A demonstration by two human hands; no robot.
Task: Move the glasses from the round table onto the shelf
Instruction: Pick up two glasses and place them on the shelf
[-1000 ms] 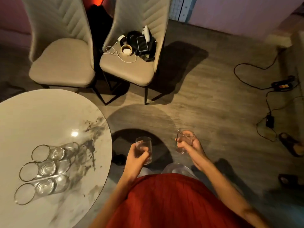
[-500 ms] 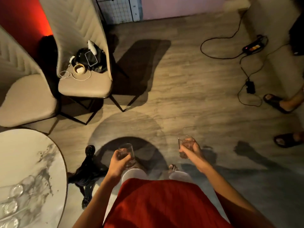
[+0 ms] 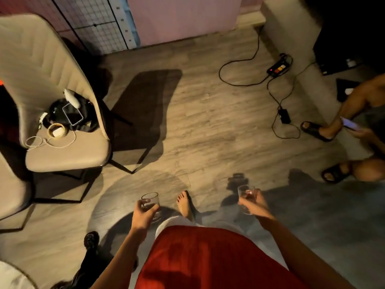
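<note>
Open floor (image 3: 208, 126) ahead; chair (image 3: 62, 130) left, seated person's legs (image 3: 341, 113) right.

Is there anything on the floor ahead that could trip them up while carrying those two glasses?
Each hand, left and right, holds a glass. The floor directly ahead looks bare; cables and a seated person's feet lie to the right. No shelf is in view.

The person wears a red top (image 3: 208, 261), pale trousers (image 3: 177, 222), feet bare.
</note>
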